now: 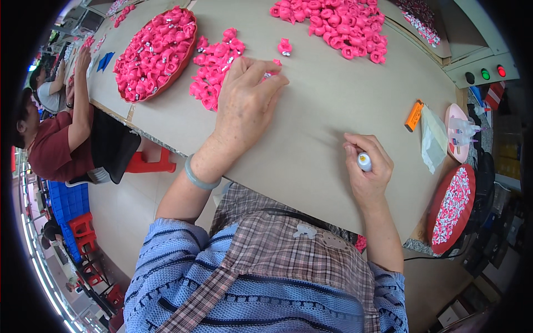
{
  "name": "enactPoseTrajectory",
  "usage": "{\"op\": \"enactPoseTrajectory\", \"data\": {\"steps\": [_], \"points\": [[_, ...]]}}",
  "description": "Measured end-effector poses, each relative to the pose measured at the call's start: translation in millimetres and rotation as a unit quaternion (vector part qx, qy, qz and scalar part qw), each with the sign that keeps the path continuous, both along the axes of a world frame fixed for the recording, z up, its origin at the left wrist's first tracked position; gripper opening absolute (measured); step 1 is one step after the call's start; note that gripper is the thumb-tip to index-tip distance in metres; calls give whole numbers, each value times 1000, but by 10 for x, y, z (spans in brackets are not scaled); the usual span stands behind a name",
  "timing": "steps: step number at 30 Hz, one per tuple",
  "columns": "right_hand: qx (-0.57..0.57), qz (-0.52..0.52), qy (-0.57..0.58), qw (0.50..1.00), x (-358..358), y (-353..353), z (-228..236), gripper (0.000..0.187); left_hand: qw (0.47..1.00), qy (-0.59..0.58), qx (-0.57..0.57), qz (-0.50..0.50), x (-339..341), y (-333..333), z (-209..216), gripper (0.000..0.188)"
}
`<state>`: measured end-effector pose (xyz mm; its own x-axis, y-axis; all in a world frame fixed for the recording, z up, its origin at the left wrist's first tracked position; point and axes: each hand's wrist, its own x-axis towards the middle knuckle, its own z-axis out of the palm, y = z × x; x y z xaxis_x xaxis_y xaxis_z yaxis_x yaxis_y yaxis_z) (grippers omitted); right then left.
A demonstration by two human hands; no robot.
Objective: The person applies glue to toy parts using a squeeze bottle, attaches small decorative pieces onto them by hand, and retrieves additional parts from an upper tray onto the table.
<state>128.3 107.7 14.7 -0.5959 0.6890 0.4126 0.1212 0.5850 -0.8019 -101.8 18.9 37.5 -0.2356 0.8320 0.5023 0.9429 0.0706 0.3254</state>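
Brown cardboard tabletop [333, 111], pink everywhere. Left hand [247, 100] pinches a pink piece [271, 72] at frame centre-top, beside a small loose pile [214, 66]; right hand [367, 169] clenches a glue bottle [364, 161]. Big heaps look unfinished, so plenty remains.

Head view: single wide fisheye, worn on the person's head, facing steeply down and forward over the table [333, 105]; close above own forearms and lap; edges bend toward rim; no second view
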Motion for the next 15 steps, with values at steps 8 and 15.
{"op": "enactPoseTrajectory", "data": {"steps": [8,15], "points": [[-9,0,-9,1000,20,-6,2,25,992,118,-6,-47,-90,436,-147,32],[-11,9,-3,1000,46,20,16,31,976,193,-105,-4,-355,292,-161,21]]}}
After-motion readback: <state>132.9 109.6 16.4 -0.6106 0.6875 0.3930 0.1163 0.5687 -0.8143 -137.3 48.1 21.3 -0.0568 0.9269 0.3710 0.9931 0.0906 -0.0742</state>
